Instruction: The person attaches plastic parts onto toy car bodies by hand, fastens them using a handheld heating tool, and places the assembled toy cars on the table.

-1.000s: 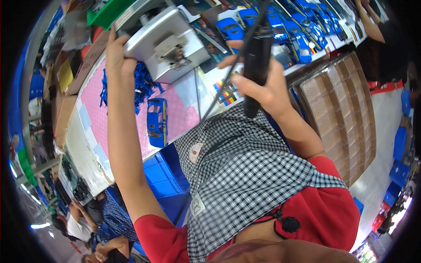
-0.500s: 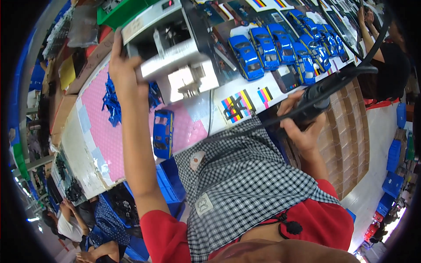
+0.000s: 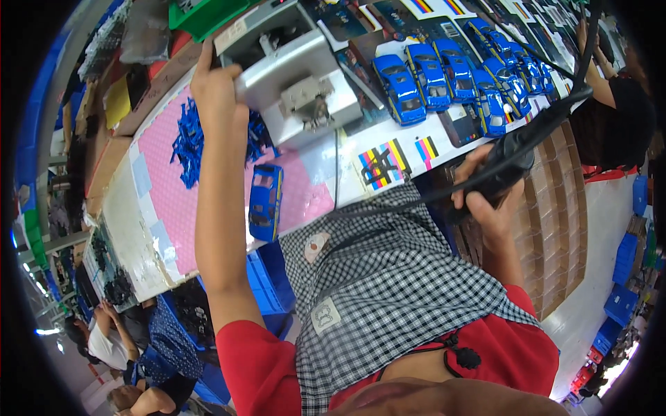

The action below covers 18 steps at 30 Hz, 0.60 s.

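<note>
My left hand (image 3: 220, 93) is closed on the left side of a silver metal screw feeder (image 3: 267, 87), its index finger stretched along the casing. Small dark parts lie in the feeder's open top. In my right hand (image 3: 494, 204) is a black corded electric screwdriver (image 3: 510, 156), held by its body at the table's front edge; its tip is hard to make out. A blue toy car (image 3: 266, 202) rests on the pink mat (image 3: 163, 159) below the feeder. Beside my left forearm lies a heap of shiny blue strips (image 3: 187, 142).
Several blue toy cars (image 3: 399, 90) stand in rows to the right of the feeder. A green bin (image 3: 201, 17) is behind it. Divided cardboard trays (image 3: 555, 208) stand at my right, a blue crate (image 3: 270, 281) below the table edge. Other people work at both sides.
The feeder and my left hand, blurred before, have shifted slightly away from me and look steadier. The whole view has moved a little. My right hand still holds the screwdriver.
</note>
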Motion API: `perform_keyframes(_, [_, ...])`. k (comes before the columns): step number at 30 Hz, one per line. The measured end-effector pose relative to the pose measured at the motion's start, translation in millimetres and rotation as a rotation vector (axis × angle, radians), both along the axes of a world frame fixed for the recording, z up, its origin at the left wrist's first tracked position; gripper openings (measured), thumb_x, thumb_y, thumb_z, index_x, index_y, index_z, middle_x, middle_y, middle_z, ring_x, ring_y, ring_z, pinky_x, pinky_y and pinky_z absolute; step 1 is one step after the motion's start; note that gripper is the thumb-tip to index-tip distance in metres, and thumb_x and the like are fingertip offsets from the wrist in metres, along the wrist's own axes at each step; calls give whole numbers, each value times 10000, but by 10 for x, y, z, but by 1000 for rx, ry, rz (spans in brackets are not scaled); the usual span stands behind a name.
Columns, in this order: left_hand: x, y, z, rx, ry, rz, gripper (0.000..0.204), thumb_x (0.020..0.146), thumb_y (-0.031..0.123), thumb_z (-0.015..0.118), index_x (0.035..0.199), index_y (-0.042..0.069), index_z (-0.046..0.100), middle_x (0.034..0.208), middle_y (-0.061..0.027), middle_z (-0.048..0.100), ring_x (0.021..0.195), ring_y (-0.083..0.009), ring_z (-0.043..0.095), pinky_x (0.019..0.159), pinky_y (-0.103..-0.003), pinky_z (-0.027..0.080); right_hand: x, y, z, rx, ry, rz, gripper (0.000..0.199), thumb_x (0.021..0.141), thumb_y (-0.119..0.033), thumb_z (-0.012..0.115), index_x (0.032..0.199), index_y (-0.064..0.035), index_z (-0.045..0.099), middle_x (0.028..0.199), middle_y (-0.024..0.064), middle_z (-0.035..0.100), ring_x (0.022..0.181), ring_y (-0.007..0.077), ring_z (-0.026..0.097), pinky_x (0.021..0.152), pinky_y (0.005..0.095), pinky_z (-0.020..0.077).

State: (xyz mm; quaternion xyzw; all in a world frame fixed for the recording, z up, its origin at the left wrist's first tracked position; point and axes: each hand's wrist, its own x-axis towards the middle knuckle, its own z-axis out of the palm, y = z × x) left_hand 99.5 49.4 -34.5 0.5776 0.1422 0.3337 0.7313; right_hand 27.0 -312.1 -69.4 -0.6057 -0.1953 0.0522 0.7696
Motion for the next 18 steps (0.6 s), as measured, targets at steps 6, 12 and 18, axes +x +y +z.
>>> perform_keyframes(6, [196,563,-138,169,148,-165,641,744,-108,536,1365,-6,414,1199,-159,552,952,-197,569,830,-289,460,5,163,48,67,47,84,457,747,-126,665,1119,50,468,743,120,579,591,141,553,556,265,462])
perform_keyframes(12, [-596,-579,-49,874,-173,236,550,794,39,623,1316,2,455,1190,-140,565,1050,-263,526,907,-349,410,11,204,-42,-51,20,52,498,783,-199,658,1144,59,432,743,109,566,572,154,553,544,276,470])
perform_keyframes(18, [-1309,-1483,-272,688,205,-664,547,847,197,631,1325,45,414,940,-148,646,886,-335,608,808,-389,459,-28,239,-14,-304,-74,50,470,797,-189,658,1132,52,432,755,100,558,593,142,541,548,257,448])
